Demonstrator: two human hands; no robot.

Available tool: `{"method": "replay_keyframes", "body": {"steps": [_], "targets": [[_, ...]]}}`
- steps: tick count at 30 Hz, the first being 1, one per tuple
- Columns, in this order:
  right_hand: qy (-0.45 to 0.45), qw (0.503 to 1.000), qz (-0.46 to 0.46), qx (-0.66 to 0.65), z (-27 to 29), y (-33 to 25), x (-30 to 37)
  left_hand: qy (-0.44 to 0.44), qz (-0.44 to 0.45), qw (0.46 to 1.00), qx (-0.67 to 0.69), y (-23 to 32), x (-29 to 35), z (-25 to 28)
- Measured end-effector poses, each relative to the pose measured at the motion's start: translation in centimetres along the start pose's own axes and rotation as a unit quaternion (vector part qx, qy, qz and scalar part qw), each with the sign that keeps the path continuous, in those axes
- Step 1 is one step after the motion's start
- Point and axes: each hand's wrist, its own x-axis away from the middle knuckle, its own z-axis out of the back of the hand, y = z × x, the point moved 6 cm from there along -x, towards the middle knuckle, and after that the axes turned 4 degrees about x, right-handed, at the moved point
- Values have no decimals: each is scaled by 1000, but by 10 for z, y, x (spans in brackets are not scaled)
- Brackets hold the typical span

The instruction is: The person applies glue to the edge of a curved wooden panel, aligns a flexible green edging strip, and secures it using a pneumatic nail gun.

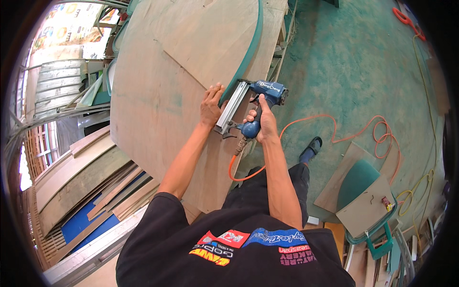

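Note:
A blue pneumatic nail gun (pixel 270 94) with a silver magazine is in my right hand (pixel 264 120), fingers closed around its handle. Its nose meets the green curved strip (pixel 249 50) that edges a plywood piece (pixel 210 33). My left hand (pixel 212 106) lies beside the magazine, fingers stretched over the plywood piece and close to the strip's near end. Beneath everything is a larger plywood sheet (pixel 138 91). An orange air hose (pixel 233 167) hangs from the gun's handle.
The hose loops across the green-stained floor (pixel 330 67) on the right. Wood offcuts (pixel 103 193) are stacked at left. A green chair (pixel 380 243) carrying a board (pixel 366 203) stands at lower right. A yellow cord (pixel 411 191) trails nearby, and red-handled scissors-like loops (pixel 402 16) lie far right.

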Motion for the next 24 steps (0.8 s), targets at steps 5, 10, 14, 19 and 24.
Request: {"method": "replay_keyframes", "body": {"steps": [5,10,14,19,24], "targets": [[-27,995,-14,-98,-14,-2,7,5,-45,999,10,0,-5,1],[-14,981,-25,-193,-26,17,12,37,-78,996,7,-16,5,-1],[47,977,3,-209,-37,31,12,89,-79,992,28,11,0,10],[69,973,-22,-219,-37,33,15,95,-61,993,38,12,2,13],[72,980,-29,-185,-36,29,12,63,-53,996,44,4,-2,8]]}}
